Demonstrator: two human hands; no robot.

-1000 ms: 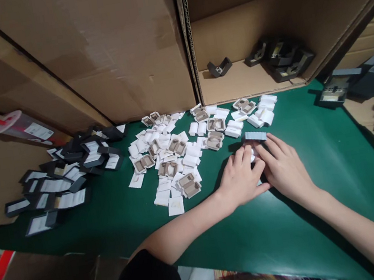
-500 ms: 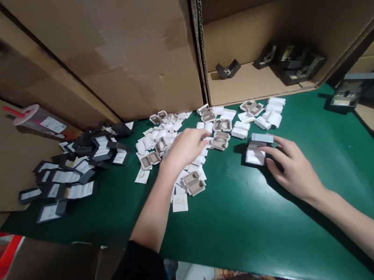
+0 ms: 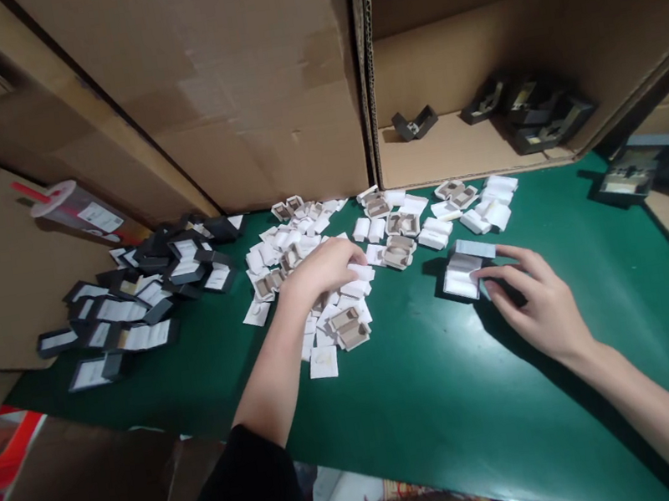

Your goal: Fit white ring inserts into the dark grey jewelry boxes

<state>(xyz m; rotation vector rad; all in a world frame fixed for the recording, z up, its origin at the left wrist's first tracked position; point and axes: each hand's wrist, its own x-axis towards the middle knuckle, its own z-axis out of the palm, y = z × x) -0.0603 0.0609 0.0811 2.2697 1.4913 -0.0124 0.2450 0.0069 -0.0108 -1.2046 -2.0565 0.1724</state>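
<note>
A small hinged jewellery box stands open on the green table, its inside white. My right hand grips it by its right side, the fingers on the lid and the thumb at the base. To the left, my left hand is over a heap of white box inserts. Its fingers are curled down and closed on a white insert, partly hidden under the fingertips. Around that hand lie more folded white inserts, some with grey-brown undersides.
Several black boxes with white linings are piled at the left. A lidded cup with a red straw leans behind them. Cardboard walls stand along the back. An open carton at the right holds dark boxes. More boxes lie far right.
My left hand has drawn slightly back and its fingers have curled down onto an insert. My right hand has tilted the box a little, showing more of its white inside.
</note>
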